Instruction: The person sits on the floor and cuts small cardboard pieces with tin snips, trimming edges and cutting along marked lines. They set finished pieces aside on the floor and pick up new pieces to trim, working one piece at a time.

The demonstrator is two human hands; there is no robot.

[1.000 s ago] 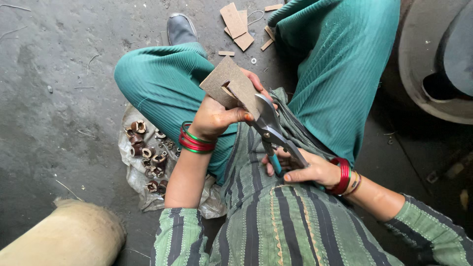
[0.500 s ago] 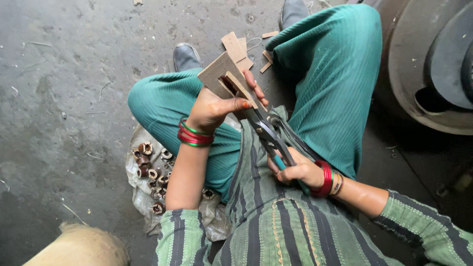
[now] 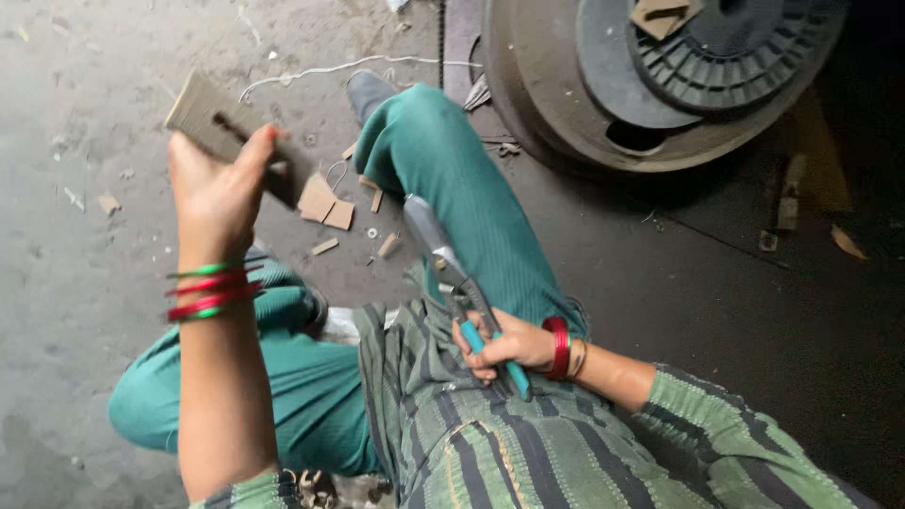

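The left hand is raised out over the floor, its fingers and thumb pinched tight on a flat brown card piece, which sticks up and away from the palm at a tilt. Red and green bangles ring that wrist. The right hand rests low against the striped tunic, fingers curled closed around the blue handles of a pair of metal shears. The shears' blades point up along the green trouser leg and appear closed; nothing sits between them. A red bangle sits on the right wrist.

The card piece and the shears are well apart, the card up at the left, the shears at the lap.

On the concrete floor, between the raised hand and the bent knee, lie small brown card offcuts, flat and scattered, some squarish, some thin strips. A white cord trails across the floor beyond them. At the upper right stands a large round dark metal wheel with a ribbed disc on it, and a brown card scrap rests on top.
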